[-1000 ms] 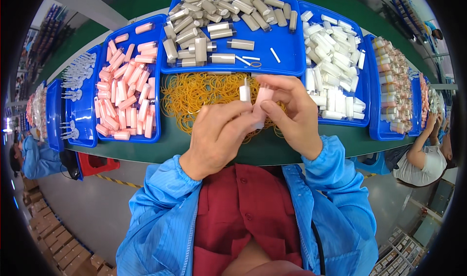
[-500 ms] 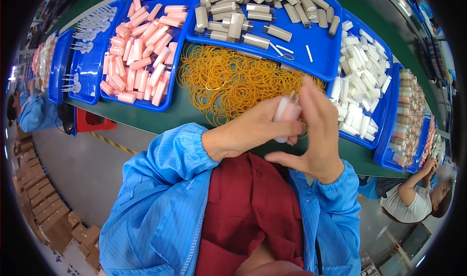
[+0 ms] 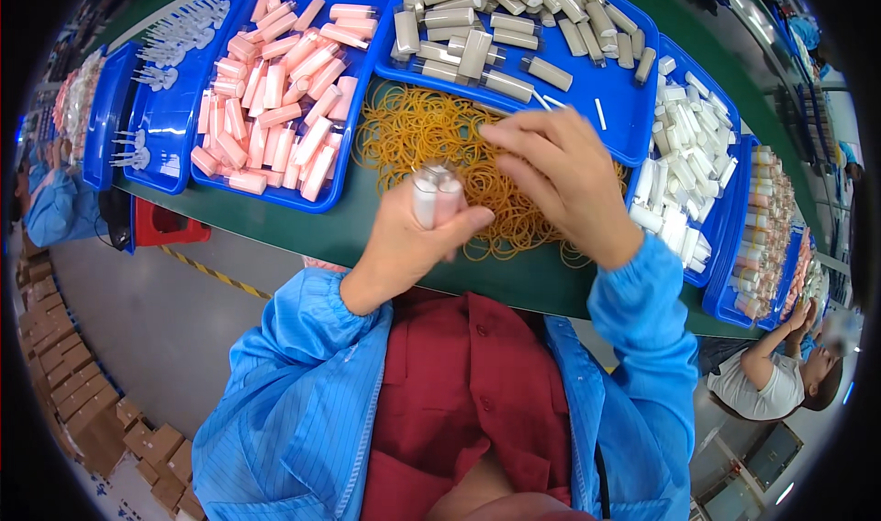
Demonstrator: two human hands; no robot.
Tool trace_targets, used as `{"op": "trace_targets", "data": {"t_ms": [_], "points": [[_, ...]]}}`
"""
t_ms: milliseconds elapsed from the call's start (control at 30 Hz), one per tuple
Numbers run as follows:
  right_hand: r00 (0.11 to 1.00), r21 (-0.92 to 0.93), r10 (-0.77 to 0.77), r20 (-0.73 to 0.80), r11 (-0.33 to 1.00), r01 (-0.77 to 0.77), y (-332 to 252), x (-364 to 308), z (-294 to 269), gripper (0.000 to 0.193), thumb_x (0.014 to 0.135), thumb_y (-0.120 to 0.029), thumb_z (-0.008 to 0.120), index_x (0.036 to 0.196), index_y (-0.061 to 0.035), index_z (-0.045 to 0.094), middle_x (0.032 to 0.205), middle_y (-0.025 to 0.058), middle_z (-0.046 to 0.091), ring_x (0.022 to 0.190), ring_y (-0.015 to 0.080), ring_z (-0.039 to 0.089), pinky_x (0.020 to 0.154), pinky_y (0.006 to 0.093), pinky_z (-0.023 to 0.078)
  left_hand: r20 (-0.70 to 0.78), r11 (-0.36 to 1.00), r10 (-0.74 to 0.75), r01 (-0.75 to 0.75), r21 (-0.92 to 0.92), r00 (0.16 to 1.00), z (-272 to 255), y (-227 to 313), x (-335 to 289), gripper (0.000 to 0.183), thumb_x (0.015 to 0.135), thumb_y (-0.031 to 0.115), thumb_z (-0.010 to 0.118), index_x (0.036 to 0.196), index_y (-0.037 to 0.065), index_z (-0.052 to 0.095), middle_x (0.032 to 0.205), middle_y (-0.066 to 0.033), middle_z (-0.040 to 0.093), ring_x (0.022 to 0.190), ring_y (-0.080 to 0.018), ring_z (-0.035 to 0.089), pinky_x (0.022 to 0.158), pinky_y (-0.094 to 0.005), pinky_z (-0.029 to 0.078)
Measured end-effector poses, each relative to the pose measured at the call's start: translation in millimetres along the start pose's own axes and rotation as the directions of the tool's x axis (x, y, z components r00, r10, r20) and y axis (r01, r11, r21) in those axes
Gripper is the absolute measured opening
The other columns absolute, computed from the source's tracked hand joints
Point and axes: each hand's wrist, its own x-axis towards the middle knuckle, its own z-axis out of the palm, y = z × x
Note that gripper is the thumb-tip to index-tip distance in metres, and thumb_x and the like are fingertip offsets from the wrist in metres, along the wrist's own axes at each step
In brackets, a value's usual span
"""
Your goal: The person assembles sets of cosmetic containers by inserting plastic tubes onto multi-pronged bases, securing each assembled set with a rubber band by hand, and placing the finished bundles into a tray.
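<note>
My left hand [image 3: 396,246] is closed around a small bundle of cylindrical tubes with clear ends. A white tube [image 3: 424,200] and a pink tube [image 3: 448,201] show in it, held roughly upright; the rest of the bundle is hidden by the fingers. Over the pile of tan rubber bands [image 3: 413,131] hovers my right hand [image 3: 574,186], its fingers bent and apart, with nothing visible between them.
Blue trays stand along the green table [image 3: 275,232]: pink tubes [image 3: 275,108], grey tubes [image 3: 473,53], white tubes [image 3: 679,145], and clear plastic pieces [image 3: 165,48]. Bundled tubes [image 3: 762,218] fill one at right. A person [image 3: 780,365] sits there; a red stool [image 3: 170,224] is left.
My left hand has moved left with the bundle. My right hand has left the bundle's side and risen over the rubber bands.
</note>
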Motion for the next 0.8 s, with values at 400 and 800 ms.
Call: {"op": "trace_targets", "data": {"t_ms": [400,800], "points": [[0.996,-0.369,0.076,-0.036,0.925,-0.084,1,29,-9,0.010,0.073,-0.010,0.073,0.077,-0.0099,0.064,0.083,0.0041,0.054,0.082,0.0232,0.053,0.069,0.0372,0.038,-0.217,0.987,0.135,-0.149,-0.053,0.967,-18,-11,1,0.029,0.077,0.006,0.081,0.096,0.002,0.059,0.095,-0.0055,0.068,0.077,-0.0090,0.061,0.069,-0.0250,0.052],[0.851,0.995,0.522,-0.055,0.104,0.001,-42,-45,-47,0.043,0.089,-0.041,0.054,0.101,0.0001,0.057,0.109,0.0201,0.060,0.102,0.0307,0.060,0.094,0.0414,0.043,0.096,0.840,0.537,-0.541,0.030,0.838,41,20,40,0.018,0.078,0.006,0.077,0.089,0.003,0.063,0.078,-0.0062,0.070,0.068,-0.0146,0.066,0.061,-0.0281,0.051]]}}
